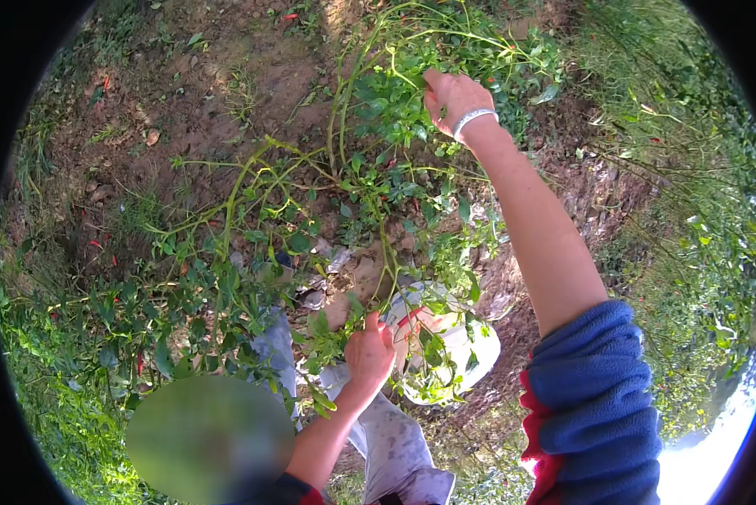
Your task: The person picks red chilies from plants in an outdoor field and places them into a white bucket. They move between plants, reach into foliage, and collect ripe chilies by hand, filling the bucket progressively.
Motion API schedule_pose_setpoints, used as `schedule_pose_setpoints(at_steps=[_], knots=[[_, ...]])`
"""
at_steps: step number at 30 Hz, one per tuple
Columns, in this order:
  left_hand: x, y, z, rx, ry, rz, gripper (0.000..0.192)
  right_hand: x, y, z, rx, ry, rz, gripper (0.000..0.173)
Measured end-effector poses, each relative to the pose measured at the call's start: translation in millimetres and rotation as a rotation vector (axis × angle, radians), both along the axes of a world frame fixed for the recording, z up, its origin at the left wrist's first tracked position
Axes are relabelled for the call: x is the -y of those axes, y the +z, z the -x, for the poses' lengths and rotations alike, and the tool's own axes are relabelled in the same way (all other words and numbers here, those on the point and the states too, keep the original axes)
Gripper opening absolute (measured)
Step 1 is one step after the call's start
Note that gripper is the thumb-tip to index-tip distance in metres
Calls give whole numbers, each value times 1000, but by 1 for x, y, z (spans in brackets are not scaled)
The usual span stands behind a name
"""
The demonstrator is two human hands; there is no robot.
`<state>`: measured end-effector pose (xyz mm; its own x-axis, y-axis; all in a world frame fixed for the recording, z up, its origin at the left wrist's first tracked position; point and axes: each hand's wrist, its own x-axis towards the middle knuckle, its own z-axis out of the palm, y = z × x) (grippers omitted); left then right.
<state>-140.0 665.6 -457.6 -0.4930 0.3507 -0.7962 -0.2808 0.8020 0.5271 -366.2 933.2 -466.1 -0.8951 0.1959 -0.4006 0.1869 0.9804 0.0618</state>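
Note:
A chili pepper plant (337,170) spreads its bare green stems and leafy branches over the soil before me. Low in the middle, my left hand (370,353) has its fingers closed around a leafy branch of the plant. A red chili pepper (409,317) shows just right of its fingertips. My right hand (458,101), with a silver bracelet (475,118) at the wrist, reaches up into the far foliage. Leaves and the hand itself hide its fingertips, so its grip is unclear. Beside my left hand stands a white plastic container (485,353), partly covered by leaves.
Red chilies (96,243) lie or hang at the left, and another red chili (290,16) is on the soil at the top. Dense green plants (687,208) line the right side. My grey trouser leg (397,435) is below. A blurred oval covers the lower left.

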Motion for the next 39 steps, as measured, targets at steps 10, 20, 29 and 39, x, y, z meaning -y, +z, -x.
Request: schedule_pose_setpoints(at_steps=[10, 20, 29, 39], knots=[[-6, 4, 10, -5, -38, -5, 31, -11, 13, -25, 262, -1101, 1404, 10], [-4, 0, 11, -25, -40, -1, 32, -91, 110, -90, -286, -837, 1696, 17], [-10, 3, 11, -6, -57, -11, 35, -137, -13, -274, -209, -598, 330, 17], [-4, -5, 10, -87, -37, -21, 33, -117, -76, -234, 116, -655, -179, 26]])
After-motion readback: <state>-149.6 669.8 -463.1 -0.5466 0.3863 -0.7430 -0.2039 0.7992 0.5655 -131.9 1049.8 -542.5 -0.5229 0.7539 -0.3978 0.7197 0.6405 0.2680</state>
